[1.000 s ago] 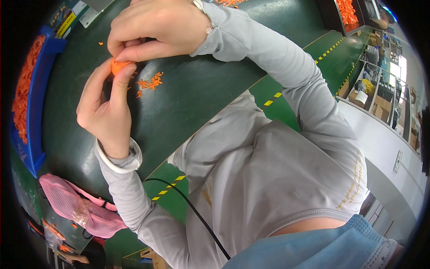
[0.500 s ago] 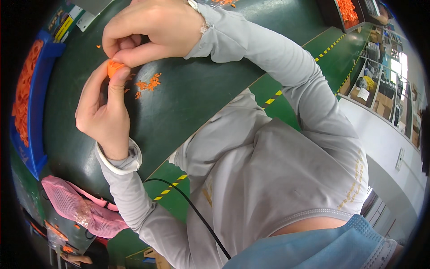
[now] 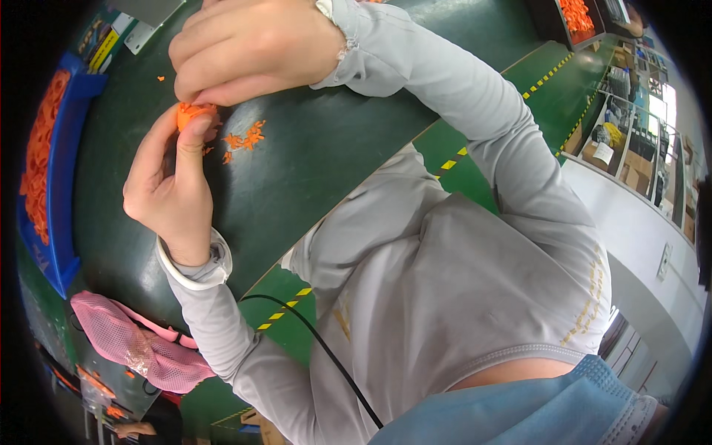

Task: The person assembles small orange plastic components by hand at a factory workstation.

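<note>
A small, rounded orange piece (image 3: 194, 113) is pinched between the thumb and index finger of my left hand (image 3: 170, 182), above the green tabletop. My right hand (image 3: 256, 55) is closed over the top edge of the same piece, thumb and forefinger pressed together there. Its fingertips are partly hidden, so any small tool or scrap in them cannot be seen. Orange scraps (image 3: 247, 138) lie on the table just right of the piece, beneath my right hand.
On the left stands a blue bin (image 3: 63, 185) of orange pieces. A pink mesh bag (image 3: 137, 341) lies by my left forearm. A dark bin (image 3: 577, 21) with orange pieces sits at the far right. A black cable (image 3: 319, 337) crosses my lap. Another person's hand (image 3: 133, 429) shows at lower left.
My right hand's fingers have curled more tightly and turned over the orange piece, hiding the gap seen before. My left hand has barely shifted, and more of the piece shows.
</note>
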Motion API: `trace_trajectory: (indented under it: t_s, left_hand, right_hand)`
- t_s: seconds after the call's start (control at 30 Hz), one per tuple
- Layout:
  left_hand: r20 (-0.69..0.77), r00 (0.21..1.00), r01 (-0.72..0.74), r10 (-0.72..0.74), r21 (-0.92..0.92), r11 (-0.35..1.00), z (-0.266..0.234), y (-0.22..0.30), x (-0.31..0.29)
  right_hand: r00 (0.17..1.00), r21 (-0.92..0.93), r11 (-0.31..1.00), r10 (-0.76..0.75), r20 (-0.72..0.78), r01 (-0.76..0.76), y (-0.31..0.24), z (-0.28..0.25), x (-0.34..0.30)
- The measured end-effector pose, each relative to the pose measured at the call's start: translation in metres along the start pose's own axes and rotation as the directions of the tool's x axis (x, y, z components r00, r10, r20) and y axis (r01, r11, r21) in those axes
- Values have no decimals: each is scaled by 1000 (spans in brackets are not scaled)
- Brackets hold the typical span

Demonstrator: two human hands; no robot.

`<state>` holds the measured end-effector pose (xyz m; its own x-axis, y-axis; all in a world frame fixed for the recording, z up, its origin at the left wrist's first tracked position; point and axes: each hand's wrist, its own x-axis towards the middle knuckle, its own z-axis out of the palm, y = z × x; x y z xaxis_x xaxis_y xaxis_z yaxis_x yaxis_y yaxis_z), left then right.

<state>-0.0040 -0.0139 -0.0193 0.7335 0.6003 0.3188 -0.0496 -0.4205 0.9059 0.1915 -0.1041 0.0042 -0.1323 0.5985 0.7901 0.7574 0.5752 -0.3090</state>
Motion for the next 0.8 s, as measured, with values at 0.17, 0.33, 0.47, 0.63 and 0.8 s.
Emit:
trace_trajectory:
  t_s: [0.17,0.33,0.47,0.63,0.8]
  left_hand:
    - [53,994,102,-96,-120,988,-1,2,1]
    - [84,989,134,-122,-154,979,-3,5,0]
    - [77,993,95,-84,-156,983,-2,5,3]
    - [80,993,99,-89,-126,987,-4,5,1]
    - [58,996,72,-67,-91,993,-3,0,-1]
  right_hand:
    - [997,-123,989,-72,42,77,1,-3,1]
    - [996,-87,995,-35,83,42,1,-5,2]
    - [978,-169,985,5,207,30,11,5,-11]
    - [958,-90,992,108,264,-87,8,8,-11]
    - [978,-134,988,105,181,-81,4,13,-12]
